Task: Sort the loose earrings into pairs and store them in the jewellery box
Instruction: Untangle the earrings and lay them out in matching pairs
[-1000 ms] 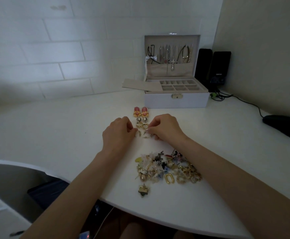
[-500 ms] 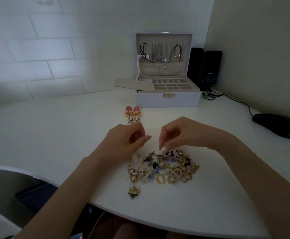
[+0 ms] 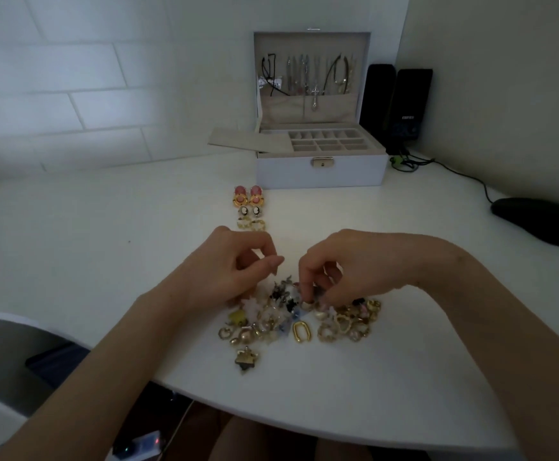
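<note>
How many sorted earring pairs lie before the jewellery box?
3, in a column: pink pair nearest the box, cameo pair, then gold pair. Left hand may hide another.
</note>
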A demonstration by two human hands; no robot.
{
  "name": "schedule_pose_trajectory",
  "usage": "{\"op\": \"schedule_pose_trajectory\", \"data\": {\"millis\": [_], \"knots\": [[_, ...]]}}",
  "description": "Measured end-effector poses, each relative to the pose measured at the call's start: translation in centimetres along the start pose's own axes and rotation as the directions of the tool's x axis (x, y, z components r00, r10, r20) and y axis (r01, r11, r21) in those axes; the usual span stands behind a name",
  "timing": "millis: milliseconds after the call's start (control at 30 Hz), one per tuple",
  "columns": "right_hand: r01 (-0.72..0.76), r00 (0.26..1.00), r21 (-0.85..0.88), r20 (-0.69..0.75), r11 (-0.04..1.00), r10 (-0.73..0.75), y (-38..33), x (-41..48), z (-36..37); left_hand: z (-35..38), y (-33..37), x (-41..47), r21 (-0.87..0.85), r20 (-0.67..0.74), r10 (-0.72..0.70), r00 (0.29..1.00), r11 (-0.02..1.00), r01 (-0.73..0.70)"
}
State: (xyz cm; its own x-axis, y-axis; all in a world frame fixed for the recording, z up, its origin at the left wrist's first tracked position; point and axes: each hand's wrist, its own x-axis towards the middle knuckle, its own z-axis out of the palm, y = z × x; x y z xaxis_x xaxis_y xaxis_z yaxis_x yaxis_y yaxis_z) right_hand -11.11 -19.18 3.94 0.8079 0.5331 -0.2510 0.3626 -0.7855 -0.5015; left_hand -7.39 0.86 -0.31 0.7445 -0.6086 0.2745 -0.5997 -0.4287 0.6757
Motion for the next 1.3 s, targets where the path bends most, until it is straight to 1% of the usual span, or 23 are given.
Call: {"op": "schedule_pose_trajectory", "data": {"millis": [133,167,267,333,400,500,567,633,700,800,900,1000,1100,1200,1300], "knots": [[-0.011,1.000,-0.046,-0.026,0.999,0.009,-0.3,0.1,0.4,0.0,0.2,-0.1,-0.071,0.033,-0.024,0.999,0.997,0.026],[-0.007,0.999,-0.056,-0.033,0.998,0.005,-0.3,0.1,0.4,0.1,0.1,-0.1,-0.065,0.028,-0.018,0.999,0.998,0.020],[0.001,0.999,-0.041,-0.036,0.999,-0.003,-0.2,0.2,0.3,0.2,-0.2,0.1,0.085,-0.079,0.083,0.993,0.994,-0.076],[0.016,0.999,0.011,-0.038,1.000,-0.016,0.0,0.0,0.1,0.2,-0.3,0.3,0.129,-0.134,0.152,0.979,0.982,-0.134],[0.034,0.998,0.080,-0.052,0.996,-0.029,0.4,-0.1,-0.2,0.4,-0.2,0.3,0.120,-0.137,0.173,0.975,0.980,-0.157],[0.062,0.995,0.192,-0.093,0.979,-0.045,0.9,0.0,-0.7,0.9,0.1,0.3,0.101,-0.054,0.184,0.981,0.979,-0.178],[0.064,0.992,0.256,-0.125,0.965,-0.032,1.3,0.1,-0.8,1.1,0.1,0.3,0.057,-0.022,0.190,0.981,0.980,-0.189],[0.051,0.989,0.304,-0.149,0.951,-0.005,1.6,0.2,-0.8,1.2,0.0,0.3,0.028,-0.021,0.198,0.980,0.980,-0.197],[0.056,0.983,0.350,-0.183,0.935,0.009,2.0,0.4,-0.8,1.2,0.0,0.4,0.040,-0.035,0.208,0.978,0.978,-0.206],[0.091,0.974,0.418,-0.224,0.904,0.006,2.2,0.5,-0.8,1.4,0.3,0.6,0.023,-0.089,0.215,0.973,0.977,-0.213],[0.104,0.984,0.445,-0.177,0.889,-0.026,2.3,0.6,-0.6,1.6,0.4,0.7,0.035,-0.145,0.235,0.961,0.972,-0.232],[0.107,0.988,0.467,-0.147,0.878,-0.042,2.5,0.5,-0.6,1.8,0.5,0.6,0.027,-0.154,0.248,0.956,0.969,-0.247],[0.105,0.989,0.478,-0.143,0.872,-0.040,2.5,0.6,-0.5,1.9,0.6,0.6,-0.012,-0.143,0.246,0.959,0.968,-0.250],[0.107,0.989,0.486,-0.145,0.868,-0.041,2.5,0.6,-0.5,1.9,0.7,0.5,-0.072,-0.139,0.207,0.968,0.973,-0.219],[0.120,0.984,0.516,-0.176,0.848,-0.032,2.4,0.8,-0.4,1.9,0.6,0.6,-0.073,-0.165,0.193,0.967,0.976,-0.207]]}}
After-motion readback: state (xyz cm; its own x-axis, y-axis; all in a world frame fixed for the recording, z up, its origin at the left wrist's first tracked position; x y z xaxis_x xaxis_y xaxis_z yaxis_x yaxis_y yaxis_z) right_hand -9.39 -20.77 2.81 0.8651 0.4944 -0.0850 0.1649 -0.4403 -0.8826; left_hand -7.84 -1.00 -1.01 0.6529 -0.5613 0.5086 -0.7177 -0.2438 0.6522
